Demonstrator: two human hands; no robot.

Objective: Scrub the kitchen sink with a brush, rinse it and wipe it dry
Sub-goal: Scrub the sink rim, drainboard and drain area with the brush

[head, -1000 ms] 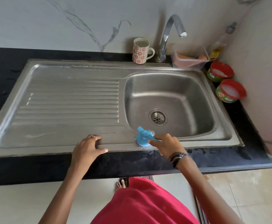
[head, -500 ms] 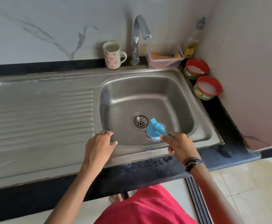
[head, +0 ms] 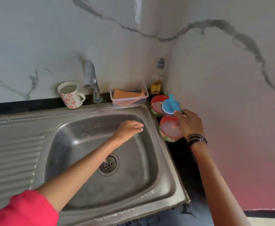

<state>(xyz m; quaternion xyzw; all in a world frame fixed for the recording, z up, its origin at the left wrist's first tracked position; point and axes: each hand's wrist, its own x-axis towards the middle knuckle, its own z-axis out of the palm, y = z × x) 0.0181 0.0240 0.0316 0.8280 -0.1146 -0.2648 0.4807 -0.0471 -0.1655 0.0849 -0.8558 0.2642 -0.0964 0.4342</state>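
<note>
The right hand (head: 188, 123) has lifted the blue brush (head: 171, 105) out of the sink (head: 166, 168) and now pinches it above two red-lidded tubs (head: 169, 129) on the counter. The left hand (head: 130, 128), fingers loosely extended, hovers over the basin.

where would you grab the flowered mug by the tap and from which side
Take the mug by its handle, coming in from the right. It stands upright on the ledge behind the sink, mouth open at the top, and the loop handle juts right toward the tap. The gap there looks narrow, so a grip round the body from the front may be easier.
</note>
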